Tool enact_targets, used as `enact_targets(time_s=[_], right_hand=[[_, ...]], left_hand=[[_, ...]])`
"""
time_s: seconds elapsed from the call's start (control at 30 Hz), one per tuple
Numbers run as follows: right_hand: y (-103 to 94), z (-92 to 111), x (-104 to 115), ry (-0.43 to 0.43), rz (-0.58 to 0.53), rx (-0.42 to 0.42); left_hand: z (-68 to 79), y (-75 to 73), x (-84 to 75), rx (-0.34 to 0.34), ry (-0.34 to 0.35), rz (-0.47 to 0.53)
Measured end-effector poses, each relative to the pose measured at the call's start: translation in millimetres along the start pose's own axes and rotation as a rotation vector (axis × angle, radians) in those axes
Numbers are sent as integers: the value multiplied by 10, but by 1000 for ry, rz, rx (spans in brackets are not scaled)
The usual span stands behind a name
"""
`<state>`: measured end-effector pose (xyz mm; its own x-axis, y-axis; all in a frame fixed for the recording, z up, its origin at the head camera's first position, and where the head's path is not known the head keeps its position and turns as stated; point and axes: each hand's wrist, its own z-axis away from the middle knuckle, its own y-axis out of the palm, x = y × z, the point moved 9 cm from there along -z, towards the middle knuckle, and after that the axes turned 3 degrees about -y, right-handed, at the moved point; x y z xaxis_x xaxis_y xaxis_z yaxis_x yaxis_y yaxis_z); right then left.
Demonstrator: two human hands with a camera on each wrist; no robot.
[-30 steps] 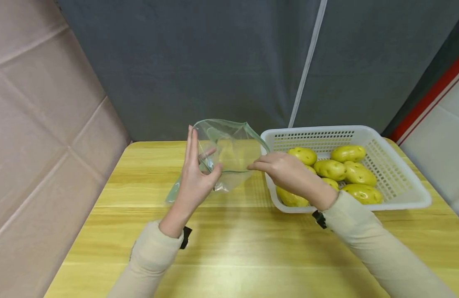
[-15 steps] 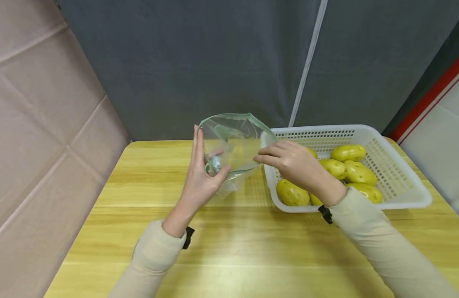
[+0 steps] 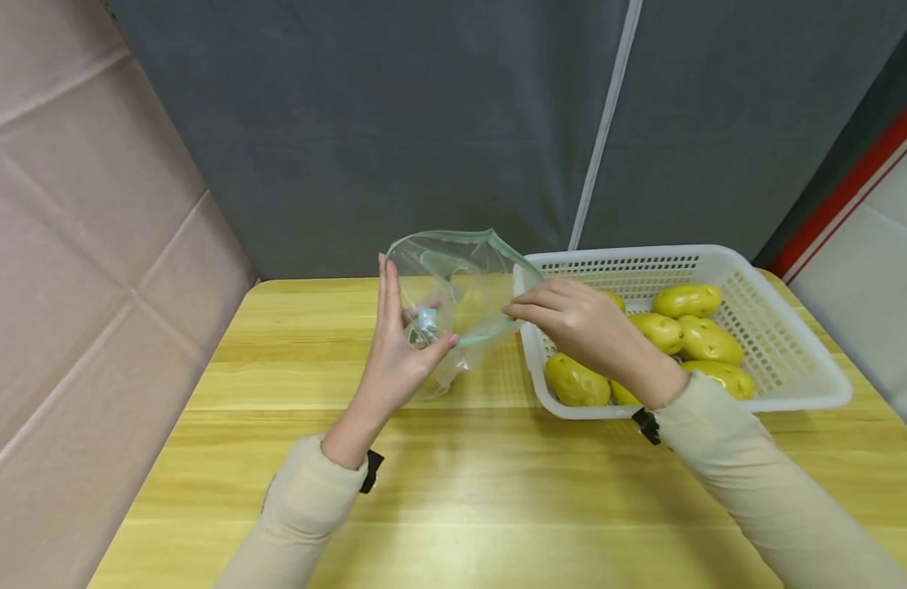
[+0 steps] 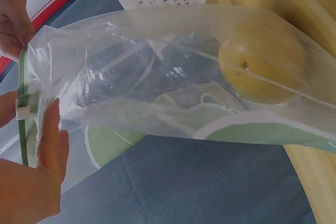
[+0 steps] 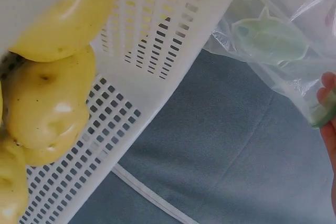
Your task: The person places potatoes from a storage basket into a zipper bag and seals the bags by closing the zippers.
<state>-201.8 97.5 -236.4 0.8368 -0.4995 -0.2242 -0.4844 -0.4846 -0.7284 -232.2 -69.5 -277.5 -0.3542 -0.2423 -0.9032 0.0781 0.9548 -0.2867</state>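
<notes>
I pinched the bag (image 3: 478,298) with the right hand (image 3: 571,313); the left hand (image 3: 398,356) braced it, thumb apart; even tension seemed best.

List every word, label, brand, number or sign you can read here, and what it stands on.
No legible text anywhere.
Clear bag: green-and-white printed shapes; any lettering there is too blurred to read.
White basket and potatoes: no writing shows.
</notes>
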Motion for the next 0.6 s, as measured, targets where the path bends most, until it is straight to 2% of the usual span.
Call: enact_targets(time_s=[0.37,0.6], right_hand=[[-134,114,-78,14,-35,-24],[-235,273,-218,108,-1,27]], left_hand=[[-15,-23,23,-27,-6,-10],[-8,-17,45,-17,-29,-29]])
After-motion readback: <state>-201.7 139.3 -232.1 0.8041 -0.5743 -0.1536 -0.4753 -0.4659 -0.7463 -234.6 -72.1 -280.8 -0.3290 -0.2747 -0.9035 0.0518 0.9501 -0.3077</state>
